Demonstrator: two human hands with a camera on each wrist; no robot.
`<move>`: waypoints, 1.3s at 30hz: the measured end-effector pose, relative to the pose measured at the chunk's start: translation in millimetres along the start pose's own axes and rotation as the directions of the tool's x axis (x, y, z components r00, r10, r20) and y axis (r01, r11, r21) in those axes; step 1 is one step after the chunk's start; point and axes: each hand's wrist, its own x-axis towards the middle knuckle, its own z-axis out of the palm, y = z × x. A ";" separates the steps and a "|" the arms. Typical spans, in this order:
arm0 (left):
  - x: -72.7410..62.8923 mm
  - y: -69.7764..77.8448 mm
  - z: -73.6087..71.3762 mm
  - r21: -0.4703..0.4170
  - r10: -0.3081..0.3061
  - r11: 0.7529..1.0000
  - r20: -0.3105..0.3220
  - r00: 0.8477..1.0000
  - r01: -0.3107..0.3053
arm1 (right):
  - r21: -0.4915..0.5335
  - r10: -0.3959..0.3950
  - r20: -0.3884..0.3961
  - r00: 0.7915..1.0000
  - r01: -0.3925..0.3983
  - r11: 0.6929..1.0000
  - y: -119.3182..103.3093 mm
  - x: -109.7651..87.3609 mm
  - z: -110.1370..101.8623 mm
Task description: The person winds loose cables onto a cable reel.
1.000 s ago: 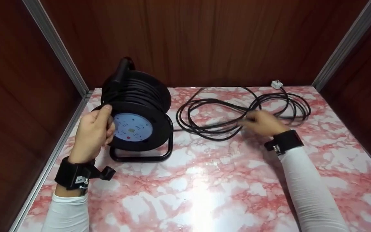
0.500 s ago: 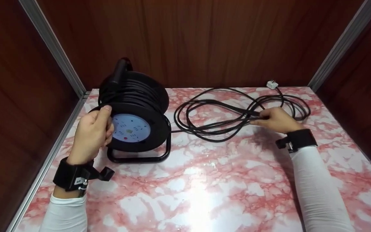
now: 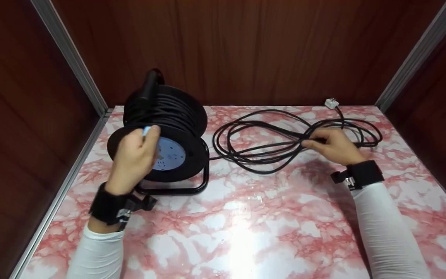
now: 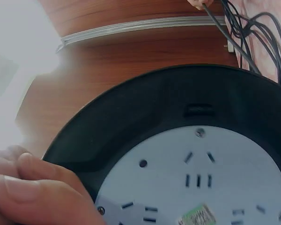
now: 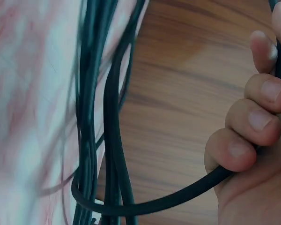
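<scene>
A black cable reel (image 3: 194, 153) stands at the left of the table, with a pale blue socket panel (image 3: 175, 154) on its front disc and cable wound behind it. My left hand (image 3: 133, 161) is curled in a fist over the left part of that disc; the piece inside its fingers is hidden. In the left wrist view, the thumb and fingertips (image 4: 56, 180) lie beside the panel. To the right, my right hand (image 3: 333, 146) grips a black cable (image 5: 178, 205), its fingers curled round one strand in the right wrist view.
Loose loops of the cable (image 3: 263, 172) spread between the reel and my right hand. A white plug (image 3: 331, 103) lies at the back edge of the table. Brown wood-look panels (image 3: 265, 54) wall in the back and sides, and the marbled tabletop (image 3: 215, 236) extends in front.
My left hand has moved right across the disc, and the socket panel has turned. My right hand first shifted right and took hold of the cable; since then it has stayed nearly in place.
</scene>
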 end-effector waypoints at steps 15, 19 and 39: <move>-4.1 2.3 40.4 -0.017 0.098 0.995 0.003 0.995 -0.098 | -0.072 0.068 0.253 0.965 -0.052 0.996 3.6 -1.6 16.0; -2.9 1.3 40.1 -0.021 0.085 0.996 0.027 0.996 -0.084 | -0.155 0.110 0.293 0.950 -0.066 0.986 11.4 -4.8 9.7; -7.3 -3.6 38.2 0.021 0.081 0.997 -0.001 0.997 -0.081 | -0.265 0.014 -0.078 0.997 -0.035 0.964 12.5 -2.1 -10.2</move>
